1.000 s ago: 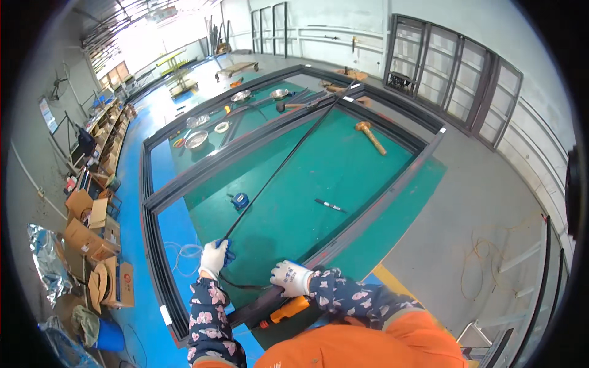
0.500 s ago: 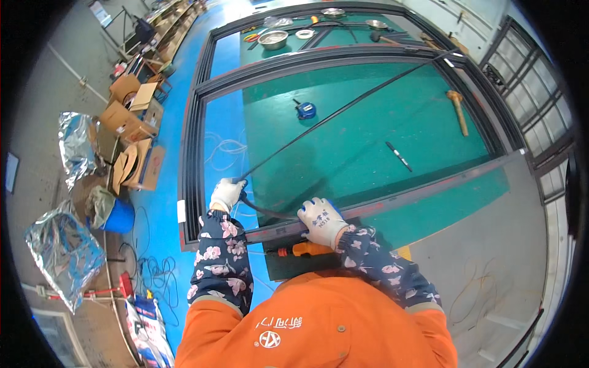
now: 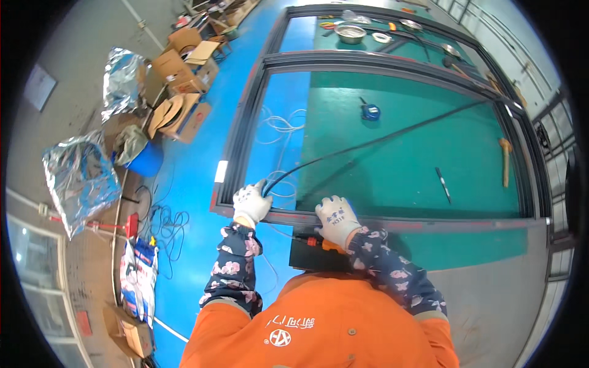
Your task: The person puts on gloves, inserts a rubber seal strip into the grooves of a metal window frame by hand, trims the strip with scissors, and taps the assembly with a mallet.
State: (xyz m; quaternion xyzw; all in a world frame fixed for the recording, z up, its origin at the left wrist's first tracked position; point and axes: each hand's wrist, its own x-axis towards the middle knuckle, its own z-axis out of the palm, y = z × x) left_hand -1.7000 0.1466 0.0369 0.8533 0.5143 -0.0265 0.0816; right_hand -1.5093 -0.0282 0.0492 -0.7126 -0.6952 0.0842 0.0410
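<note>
A large dark window frame [image 3: 405,221] lies flat in front of me. My left hand [image 3: 251,203], in a white glove, is closed on a long black rubber strip [image 3: 368,144] at the frame's near left corner. From there the strip bows up and runs across the opening to the far right side. My right hand [image 3: 337,219], gloved too, presses on the near rail with its fingers curled over it; whether the strip lies beneath is hidden. An orange-handled tool [image 3: 331,246] lies partly under my right forearm.
On the green surface inside the frame are a blue tape measure [image 3: 370,112], a marker [image 3: 443,185] and a wooden-handled hammer [image 3: 505,162]. Farther off stands a metal bowl [image 3: 351,34]. Cardboard boxes [image 3: 178,73], a blue bin [image 3: 145,158] and coiled cables [image 3: 169,224] are to the left.
My left hand has moved down to the frame's near left corner, and the strip now bows instead of running straight. The loose length between my hands no longer shows. The view has shifted left.
</note>
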